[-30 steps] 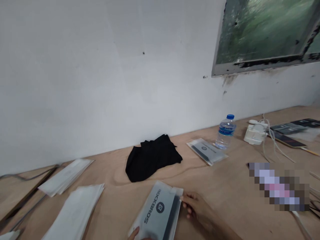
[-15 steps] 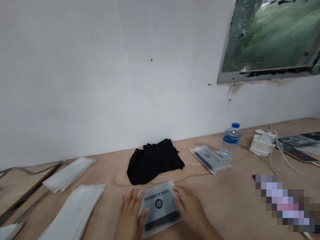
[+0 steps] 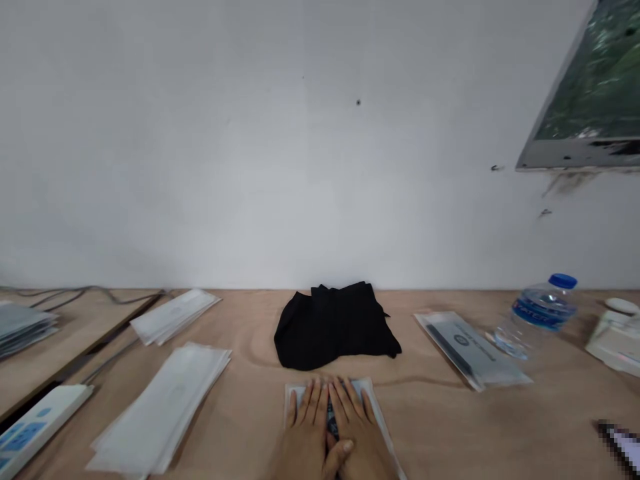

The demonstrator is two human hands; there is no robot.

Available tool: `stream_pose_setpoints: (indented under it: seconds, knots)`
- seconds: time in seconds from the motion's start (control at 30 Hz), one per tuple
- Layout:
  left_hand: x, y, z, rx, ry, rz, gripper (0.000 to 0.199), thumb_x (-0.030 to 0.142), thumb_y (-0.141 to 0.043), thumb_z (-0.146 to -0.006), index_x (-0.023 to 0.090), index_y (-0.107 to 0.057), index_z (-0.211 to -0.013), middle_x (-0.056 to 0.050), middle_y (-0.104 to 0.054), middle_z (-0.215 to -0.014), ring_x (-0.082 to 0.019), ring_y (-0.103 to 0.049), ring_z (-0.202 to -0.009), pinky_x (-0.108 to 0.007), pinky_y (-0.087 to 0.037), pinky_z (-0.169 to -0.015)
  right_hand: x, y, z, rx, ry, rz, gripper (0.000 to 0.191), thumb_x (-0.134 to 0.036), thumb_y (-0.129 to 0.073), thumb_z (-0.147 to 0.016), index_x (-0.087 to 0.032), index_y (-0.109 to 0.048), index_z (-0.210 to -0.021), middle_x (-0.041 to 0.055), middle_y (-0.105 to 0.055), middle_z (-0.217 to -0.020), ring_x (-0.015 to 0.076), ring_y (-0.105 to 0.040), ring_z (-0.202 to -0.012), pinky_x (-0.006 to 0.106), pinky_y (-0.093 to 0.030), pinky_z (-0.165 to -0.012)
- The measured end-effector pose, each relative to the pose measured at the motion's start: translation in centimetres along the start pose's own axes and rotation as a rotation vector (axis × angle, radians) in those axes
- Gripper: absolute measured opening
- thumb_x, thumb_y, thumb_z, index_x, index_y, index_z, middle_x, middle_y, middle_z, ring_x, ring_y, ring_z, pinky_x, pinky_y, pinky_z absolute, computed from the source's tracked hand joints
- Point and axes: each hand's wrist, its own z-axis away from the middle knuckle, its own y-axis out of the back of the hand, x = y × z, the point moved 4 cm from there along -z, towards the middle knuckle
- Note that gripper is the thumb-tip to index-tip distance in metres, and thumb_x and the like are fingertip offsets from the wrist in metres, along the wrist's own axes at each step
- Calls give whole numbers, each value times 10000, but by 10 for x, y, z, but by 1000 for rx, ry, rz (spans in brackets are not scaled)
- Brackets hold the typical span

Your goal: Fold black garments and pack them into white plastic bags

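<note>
Both palms lie flat on a grey printed plastic packet (image 3: 367, 388) near the front edge of the view. My left hand (image 3: 307, 427) covers its left half, with the fingers stretched out and pointing away from me. On the right half rests my right hand (image 3: 357, 427), its fingers also straight. The thumbs meet or cross in the middle, and most of the packet's print is hidden under them. Just beyond the fingertips is a folded black cloth (image 3: 335, 327) against the wall.
At left lie two stacks of clear-white plastic sleeves (image 3: 165, 410) (image 3: 175, 317), a power strip (image 3: 35, 433) and a pile of grey packets (image 3: 25, 327). Another grey packet (image 3: 470, 350) lies at right, beside a water bottle (image 3: 543, 310). A white charger (image 3: 617, 343) stands farther right.
My hands have moved from the packet's two sides onto its top and now press flat side by side. The packet sits straighter. The view has turned left.
</note>
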Motion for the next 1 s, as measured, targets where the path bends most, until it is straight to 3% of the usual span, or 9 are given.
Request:
stream_pose_setpoints:
  seconds: [0.2, 0.4, 0.5, 0.63, 0.73, 0.8, 0.87, 0.93, 1.0]
  knots:
    - [2, -1, -4, -42, 19, 24, 738, 612, -321, -901, 189, -92, -1461, -88, -183, -1525, -308, -181, -1402, -591, -204, -1102, 0, 1, 0, -3, -1, 30, 619, -352, -347, -870, -173, -212, -1447, 5, -123, -1526, 241, -111, -1416, 487, -140, -1152]
    - [-4, 9, 4, -53, 28, -5, 718, 593, -339, -900, 210, -104, -1460, -64, -199, -1527, -280, -192, -1404, -566, -204, -1114, 9, 3, 2, 41, 46, 30, 686, -479, -386, -868, -167, -209, -1453, 18, -178, -1526, 241, -147, -1414, 463, -153, -1152]
    - [-13, 17, 14, -39, 88, -46, 744, 618, -330, -888, 184, -130, -1459, -82, -204, -1522, -303, -184, -1403, -607, -161, -1107, 20, 3, 5, 76, 20, 29, 780, -578, -399, -847, -121, -211, -1450, 63, -187, -1525, 267, -150, -1414, 485, -137, -1149]
    - [-20, 22, 26, -23, 136, -64, 787, 678, -298, -861, 181, -156, -1455, -98, -224, -1513, -329, -185, -1400, -661, -104, -1087, 37, 5, 11, 200, -47, -64, 858, -649, -418, -811, -72, -278, -1431, 134, -240, -1509, 306, -203, -1398, 517, -104, -1142]
    - [-21, 22, 28, 4, 173, -73, 791, 685, -302, -852, 180, -195, -1452, -101, -230, -1511, -330, -185, -1399, -654, -78, -1091, 52, 12, 16, 398, -124, -368, 813, -605, -515, -760, -79, -416, -1372, 167, -340, -1474, 334, -240, -1382, 506, -157, -1128]
    - [-23, 22, 27, 19, 204, -75, 775, 663, -329, -851, 176, -234, -1446, -104, -248, -1505, -333, -195, -1396, -649, -66, -1092, 62, 14, 19, 498, -209, -646, 705, -592, -556, -719, -109, -571, -1232, 185, -517, -1344, 362, -380, -1305, 494, -308, -1056]
    - [-26, 20, 26, 28, 222, -60, 742, 612, -358, -855, 175, -255, -1445, -94, -265, -1502, -326, -201, -1395, -641, -79, -1094, 68, 15, 22, 520, -250, -826, 561, -598, -609, -663, -151, -688, -993, 149, -694, -1062, 357, -584, -1089, 446, -468, -887]
    - [-33, 18, 24, 56, 253, -30, 697, 534, -350, -867, 159, -260, -1447, -83, -272, -1503, -309, -210, -1396, -625, -118, -1097, 76, 21, 23, 524, -245, -886, 459, -592, -680, -590, -171, -703, -772, 80, -727, -770, 299, -678, -809, 365, -525, -692]
    - [-45, 15, 21, 129, 309, 12, 664, 455, -321, -872, 132, -264, -1449, -83, -272, -1505, -287, -235, -1392, -590, -166, -1104, 94, 36, 24, 585, -255, -954, 435, -575, -741, -515, -170, -674, -663, 28, -689, -616, 241, -667, -645, 301, -506, -581]
